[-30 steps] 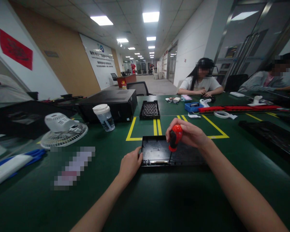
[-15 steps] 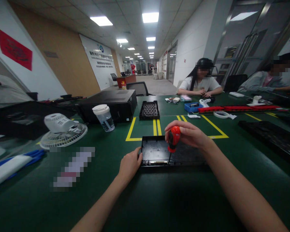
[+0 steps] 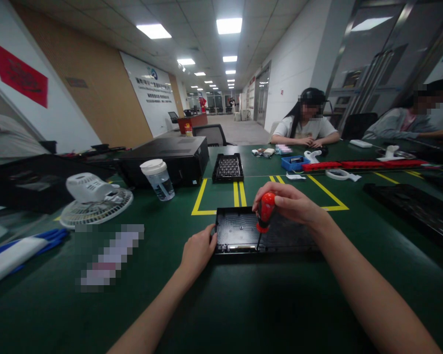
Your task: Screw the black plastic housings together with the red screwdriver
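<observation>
In front of me on the green table lies a shallow black panel with raised edges, a metal strip along its near side. My right hand is closed around the red and black handle of a screwdriver. The screwdriver stands nearly upright, its tip down at the panel's near edge, just right of the metal strip. A screw under the tip is too small to make out. My left hand grips the panel's left edge, fingers against its side wall.
A black tray with round cells stands beyond the panel, a lidded plastic cup and black case to its left. A white fan lies at left. A blue box sits back right, near a seated person.
Almost nothing differs. My right hand's grip on the screwdriver handle has shifted very slightly; the panel and my left hand stay in place.
</observation>
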### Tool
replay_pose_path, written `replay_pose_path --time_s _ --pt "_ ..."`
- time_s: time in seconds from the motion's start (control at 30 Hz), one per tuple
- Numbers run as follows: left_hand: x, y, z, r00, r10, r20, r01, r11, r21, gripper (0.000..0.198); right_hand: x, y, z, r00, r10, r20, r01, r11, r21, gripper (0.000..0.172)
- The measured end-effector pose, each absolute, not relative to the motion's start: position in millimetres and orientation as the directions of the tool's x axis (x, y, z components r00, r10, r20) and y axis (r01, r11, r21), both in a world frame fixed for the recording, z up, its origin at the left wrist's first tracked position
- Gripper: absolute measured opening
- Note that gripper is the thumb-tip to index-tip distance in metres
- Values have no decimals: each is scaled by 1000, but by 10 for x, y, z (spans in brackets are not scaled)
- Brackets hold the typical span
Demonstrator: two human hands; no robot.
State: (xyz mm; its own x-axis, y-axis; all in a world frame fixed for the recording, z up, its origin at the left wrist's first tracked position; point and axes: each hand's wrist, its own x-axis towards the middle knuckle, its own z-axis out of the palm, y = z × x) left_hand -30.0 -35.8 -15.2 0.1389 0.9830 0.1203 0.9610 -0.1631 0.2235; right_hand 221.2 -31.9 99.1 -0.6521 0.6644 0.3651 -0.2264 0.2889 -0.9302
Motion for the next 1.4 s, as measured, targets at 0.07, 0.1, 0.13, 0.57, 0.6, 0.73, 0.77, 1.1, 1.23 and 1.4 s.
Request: replay_pose_path --time_s 0.07,0.1,0.13,0.57,0.6,0.73,0.77,1.1,1.23,1.4 --pt "-302 -357 -158 146 982 123 960 -170 224 40 2221 -323 993 -645 674 359 -219 288 -932 28" --pt "-304 -357 -163 149 981 128 959 -175 223 40 2225 -326 995 -642 678 358 -217 287 -933 28" --pt "-307 -356 -168 151 979 135 959 -178 221 40 2228 -328 998 -638 682 357 -215 287 -934 28" --pt "-287 -364 -126 130 986 109 965 -151 217 40 2235 -333 1016 -608 692 389 -188 351 -917 25" --pt "-288 -364 -126 130 986 108 964 -151 220 40 2235 -335 1016 -604 695 390 -187 352 -917 25" --pt "-295 -358 -146 143 982 122 959 -168 229 40 2237 -337 1010 -580 712 395 -173 366 -914 24" --pt "-297 -356 -154 143 981 128 960 -169 224 39 2237 -335 1007 -574 716 396 -167 371 -913 24" --pt "-280 -376 -120 130 986 108 965 -151 216 40 2220 -330 1015 -521 725 450 -162 434 -886 21" --pt "-270 -386 -90 125 987 98 962 -144 231 40 2205 -327 1021 -500 731 465 -141 461 -876 23" --pt "-269 -384 -97 126 988 88 961 -144 238 39 2178 -329 1033 -473 729 494 -105 511 -853 23"
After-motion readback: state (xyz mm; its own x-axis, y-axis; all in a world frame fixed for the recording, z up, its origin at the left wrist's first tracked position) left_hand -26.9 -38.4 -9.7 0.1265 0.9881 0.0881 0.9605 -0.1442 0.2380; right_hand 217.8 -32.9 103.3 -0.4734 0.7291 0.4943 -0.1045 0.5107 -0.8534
